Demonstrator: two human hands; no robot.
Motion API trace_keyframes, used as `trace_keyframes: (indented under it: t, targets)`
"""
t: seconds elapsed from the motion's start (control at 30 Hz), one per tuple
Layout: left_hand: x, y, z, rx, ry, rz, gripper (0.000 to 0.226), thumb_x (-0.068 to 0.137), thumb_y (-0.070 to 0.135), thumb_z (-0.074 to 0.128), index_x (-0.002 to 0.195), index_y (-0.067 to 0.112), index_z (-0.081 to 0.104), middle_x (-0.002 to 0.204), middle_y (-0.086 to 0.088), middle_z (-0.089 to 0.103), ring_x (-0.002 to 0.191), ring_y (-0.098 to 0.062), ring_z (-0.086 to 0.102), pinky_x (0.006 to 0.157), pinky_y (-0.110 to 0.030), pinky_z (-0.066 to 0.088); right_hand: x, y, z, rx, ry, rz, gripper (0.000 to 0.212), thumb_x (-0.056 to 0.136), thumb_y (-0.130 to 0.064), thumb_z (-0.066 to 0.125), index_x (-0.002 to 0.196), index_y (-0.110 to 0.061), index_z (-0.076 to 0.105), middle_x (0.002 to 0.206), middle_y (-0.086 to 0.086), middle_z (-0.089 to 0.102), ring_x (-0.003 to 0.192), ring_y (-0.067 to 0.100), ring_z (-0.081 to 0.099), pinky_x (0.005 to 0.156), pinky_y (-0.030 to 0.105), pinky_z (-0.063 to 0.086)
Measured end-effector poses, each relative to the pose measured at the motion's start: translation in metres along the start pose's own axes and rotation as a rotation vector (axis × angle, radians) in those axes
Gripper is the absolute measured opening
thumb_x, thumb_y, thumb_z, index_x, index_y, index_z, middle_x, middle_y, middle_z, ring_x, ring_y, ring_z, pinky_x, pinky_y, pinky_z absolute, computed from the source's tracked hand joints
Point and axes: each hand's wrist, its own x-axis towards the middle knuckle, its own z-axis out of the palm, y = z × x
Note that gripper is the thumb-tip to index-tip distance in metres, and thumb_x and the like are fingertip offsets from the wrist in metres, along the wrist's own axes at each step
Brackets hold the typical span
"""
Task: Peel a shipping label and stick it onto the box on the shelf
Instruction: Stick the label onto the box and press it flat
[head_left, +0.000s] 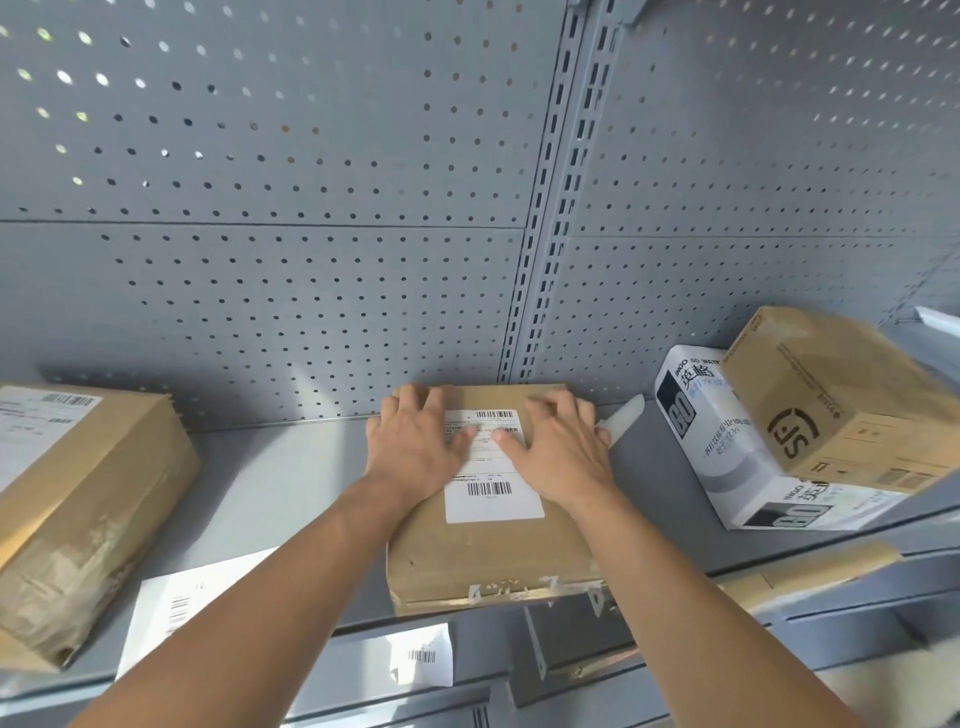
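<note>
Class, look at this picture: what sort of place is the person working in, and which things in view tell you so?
Probably a parcel depot or stockroom. Grey metal shelving with a perforated back panel holds several cardboard parcels, one box bears a barcoded shipping label being pressed down by both hands, and loose label sheets lie nearby.

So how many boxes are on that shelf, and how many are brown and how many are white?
Brown cardboard boxes: 3, the left box, the box under the hands and the stacked box
White boxes: 1, the white box under the stacked one
Total: 4
</note>
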Motion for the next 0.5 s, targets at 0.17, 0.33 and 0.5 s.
trace_keyframes:
  t: [0.17,0.33,0.5]
  targets:
    - [0.002,-0.003,0.001,-0.047,0.016,0.01,0.046,0.101,0.043,0.046,0.142,0.023,0.047,0.145,-0.007,0.042,0.128,-0.034,0.041,0.103,-0.05,0.038,0.0,0.003,-0.002,0.045,0.029,-0.008,0.048,0.101,-0.054,0.044,0.14,-0.028,0.052,0.148,-0.004,0.038,0.138,0.026,0.029,0.108,0.053,0.037]
    - [0.004,-0.008,0.004,-0.097,0.039,0.003,0.041,0.098,0.02,0.047,0.138,0.022,0.05,0.143,-0.005,0.046,0.123,-0.033,0.044,0.097,-0.047,0.041,0.0,0.004,0.0,0.064,0.052,-0.017,0.034,0.104,-0.039,0.043,0.132,-0.028,0.058,0.145,-0.003,0.041,0.135,0.025,0.03,0.103,0.051,0.037]
    - [0.004,-0.01,0.004,-0.167,0.057,0.009,0.051,0.095,0.012,0.046,0.142,0.031,0.05,0.146,-0.004,0.047,0.124,-0.034,0.045,0.1,-0.048,0.042,0.0,0.005,0.001,0.074,0.065,-0.017,0.031,0.105,-0.035,0.043,0.13,-0.028,0.059,0.144,-0.003,0.043,0.135,0.025,0.031,0.1,0.05,0.038]
